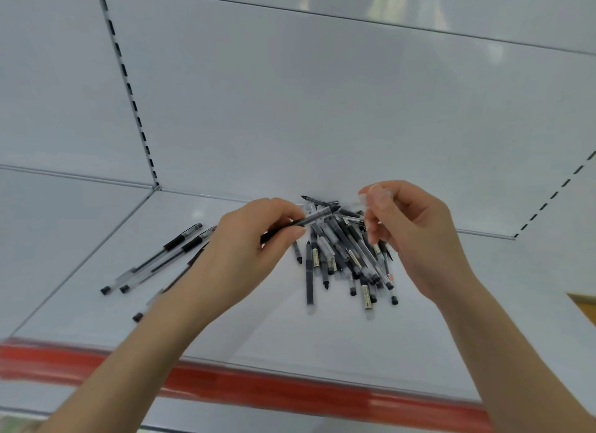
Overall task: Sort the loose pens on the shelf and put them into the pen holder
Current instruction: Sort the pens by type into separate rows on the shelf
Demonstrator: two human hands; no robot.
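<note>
White metal shelf [225,336], red strip along its front edge, with a few grip pens [161,258] laid side by side near the left edge. The left hand [238,255] pinches one pen [317,215] by the barrel, above the loose pile [348,258] by the back edge. The right hand [409,239] has its fingers [374,219] pinched on what looks like a clear cap [364,198]. Still sorting, I'd say; next, line the cap up squarely and press it on. The pen holder is out of view.

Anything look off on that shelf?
Yes: the pens mid-shelf form a crisscrossed heap, unlike the row of pens laid side by side at the left. The left hand grips one pen; the right hand pinches what looks like a clear cap.
</note>
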